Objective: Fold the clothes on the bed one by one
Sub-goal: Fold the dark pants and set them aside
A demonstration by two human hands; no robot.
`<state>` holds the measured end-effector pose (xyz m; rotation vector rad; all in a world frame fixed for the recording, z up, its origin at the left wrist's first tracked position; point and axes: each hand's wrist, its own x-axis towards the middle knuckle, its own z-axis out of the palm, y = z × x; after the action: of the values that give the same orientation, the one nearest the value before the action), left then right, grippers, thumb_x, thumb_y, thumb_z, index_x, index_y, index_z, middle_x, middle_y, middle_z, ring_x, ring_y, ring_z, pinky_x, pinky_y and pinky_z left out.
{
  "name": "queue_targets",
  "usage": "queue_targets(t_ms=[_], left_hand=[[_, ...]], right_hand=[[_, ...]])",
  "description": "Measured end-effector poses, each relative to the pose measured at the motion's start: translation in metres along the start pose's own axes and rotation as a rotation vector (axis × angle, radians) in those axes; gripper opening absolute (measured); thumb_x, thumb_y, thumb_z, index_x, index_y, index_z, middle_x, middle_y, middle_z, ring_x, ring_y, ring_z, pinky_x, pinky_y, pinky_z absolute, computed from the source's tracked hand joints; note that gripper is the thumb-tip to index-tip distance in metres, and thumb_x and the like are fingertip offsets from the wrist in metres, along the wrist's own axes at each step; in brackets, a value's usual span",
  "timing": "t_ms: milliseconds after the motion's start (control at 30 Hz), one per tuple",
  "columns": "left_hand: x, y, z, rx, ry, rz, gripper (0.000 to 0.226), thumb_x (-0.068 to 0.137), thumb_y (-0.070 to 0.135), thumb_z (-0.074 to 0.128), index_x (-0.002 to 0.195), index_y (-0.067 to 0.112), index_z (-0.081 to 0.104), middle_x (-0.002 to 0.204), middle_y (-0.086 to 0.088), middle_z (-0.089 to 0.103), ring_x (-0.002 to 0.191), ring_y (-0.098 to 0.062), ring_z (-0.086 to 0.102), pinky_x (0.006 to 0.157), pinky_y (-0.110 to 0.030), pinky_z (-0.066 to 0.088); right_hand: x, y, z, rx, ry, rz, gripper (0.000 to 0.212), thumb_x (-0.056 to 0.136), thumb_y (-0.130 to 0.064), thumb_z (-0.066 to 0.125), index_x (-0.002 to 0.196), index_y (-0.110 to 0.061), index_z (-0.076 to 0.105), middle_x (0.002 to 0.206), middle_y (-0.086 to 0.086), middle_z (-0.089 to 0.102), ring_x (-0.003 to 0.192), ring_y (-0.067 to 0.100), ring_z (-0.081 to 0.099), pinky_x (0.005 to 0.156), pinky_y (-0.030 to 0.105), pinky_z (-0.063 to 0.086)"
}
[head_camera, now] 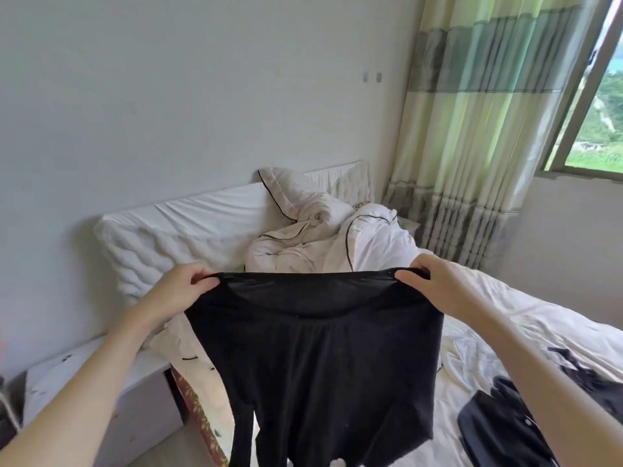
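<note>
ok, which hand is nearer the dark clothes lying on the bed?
Right. The right hand grips the held black garment above the dark clothes; the left hand is across the garment.

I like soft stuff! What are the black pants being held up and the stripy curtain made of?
The black pants look like thin, stretchy knit cloth, matte; light shows through the stretched waistband between the left hand and right hand. The curtain looks like light woven fabric, slightly sheer, since daylight glows through its pleats. The exact fibre of either cannot be told.
</note>
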<state>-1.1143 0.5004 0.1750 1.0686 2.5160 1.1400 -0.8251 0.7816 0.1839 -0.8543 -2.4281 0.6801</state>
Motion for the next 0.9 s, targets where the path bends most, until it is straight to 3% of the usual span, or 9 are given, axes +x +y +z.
queue_targets(t_ms=[67,167,300,467,533,633,733,800,900], left_hand=[[-0.009,-0.024,0.030,0.023,0.057,-0.068,0.012,0.094,0.022,0.055,0.096,0.012,0.063,0.097,-0.005,0.067,0.094,-0.024,0.061,0.087,-0.039,0.046],[-0.042,-0.045,0.072,-0.030,0.103,-0.079,0.013,0.097,0.021,0.049,0.096,0.012,0.057,0.092,-0.002,0.063,0.092,-0.023,0.058,0.078,-0.032,0.041],[-0.112,-0.071,0.126,-0.098,-0.119,-0.125,0.018,0.100,0.023,0.041,0.088,0.031,0.051,0.091,0.014,0.059,0.086,-0.001,0.053,0.071,-0.013,0.038],[-0.170,-0.118,0.146,-0.082,-0.238,-0.190,0.017,0.097,0.022,0.049,0.086,0.034,0.056,0.095,0.018,0.063,0.099,-0.009,0.057,0.077,-0.025,0.039],[-0.174,-0.111,0.135,-0.086,-0.272,-0.152,0.016,0.095,0.019,0.055,0.085,0.031,0.060,0.092,0.016,0.065,0.097,-0.008,0.060,0.077,-0.021,0.041],[-0.169,-0.081,0.110,-0.218,-0.197,-0.066,0.019,0.091,0.011,0.059,0.082,0.026,0.066,0.080,0.018,0.069,0.085,0.001,0.062,0.072,-0.007,0.043],[-0.158,-0.050,0.087,-0.409,-0.070,-0.003,0.029,0.088,0.006,0.060,0.074,0.030,0.067,0.070,0.019,0.068,0.070,0.006,0.062,0.063,-0.004,0.044],[-0.149,-0.037,0.075,-0.465,-0.045,0.034,0.031,0.087,0.008,0.062,0.072,0.035,0.067,0.066,0.018,0.067,0.066,0.004,0.062,0.060,-0.006,0.044],[-0.136,-0.040,0.076,-0.359,-0.095,0.046,0.025,0.087,0.013,0.063,0.076,0.035,0.063,0.071,0.019,0.068,0.068,0.004,0.061,0.066,-0.013,0.045]], right_hand=[[-0.016,0.011,0.024,-0.031,0.033,0.028,0.035,0.093,-0.040,0.055,0.072,-0.013,0.046,0.069,0.000,0.052,0.066,0.018,0.047,0.057,0.028,0.033],[-0.042,0.028,0.055,-0.044,-0.049,0.118,0.040,0.097,-0.042,0.045,0.074,-0.009,0.043,0.068,0.004,0.050,0.062,0.019,0.046,0.057,0.030,0.032],[-0.098,0.054,0.103,-0.080,-0.284,0.254,0.042,0.099,-0.041,0.039,0.067,-0.014,0.035,0.062,0.000,0.041,0.056,0.014,0.039,0.056,0.029,0.030],[-0.167,0.076,0.130,-0.167,-0.430,0.411,0.040,0.099,-0.044,0.039,0.066,-0.021,0.039,0.066,-0.004,0.045,0.059,0.010,0.041,0.054,0.025,0.029],[-0.181,0.065,0.119,-0.071,-0.406,0.360,0.040,0.097,-0.040,0.046,0.062,-0.021,0.042,0.060,-0.006,0.043,0.055,0.009,0.039,0.053,0.025,0.027],[-0.189,0.031,0.092,0.367,-0.308,0.396,0.039,0.091,-0.035,0.059,0.055,-0.021,0.052,0.053,-0.009,0.049,0.051,0.006,0.046,0.055,0.023,0.033],[-0.189,-0.005,0.063,0.774,-0.248,0.461,0.031,0.076,-0.038,0.062,0.051,-0.021,0.054,0.052,-0.005,0.051,0.046,0.007,0.048,0.047,0.017,0.039],[-0.187,-0.016,0.049,0.855,-0.223,0.439,0.027,0.072,-0.037,0.061,0.052,-0.020,0.055,0.052,-0.004,0.052,0.045,0.007,0.049,0.044,0.015,0.040],[-0.179,-0.009,0.047,0.697,-0.094,0.386,0.031,0.071,-0.042,0.067,0.065,-0.012,0.062,0.059,0.005,0.060,0.052,0.015,0.057,0.050,0.022,0.047]])
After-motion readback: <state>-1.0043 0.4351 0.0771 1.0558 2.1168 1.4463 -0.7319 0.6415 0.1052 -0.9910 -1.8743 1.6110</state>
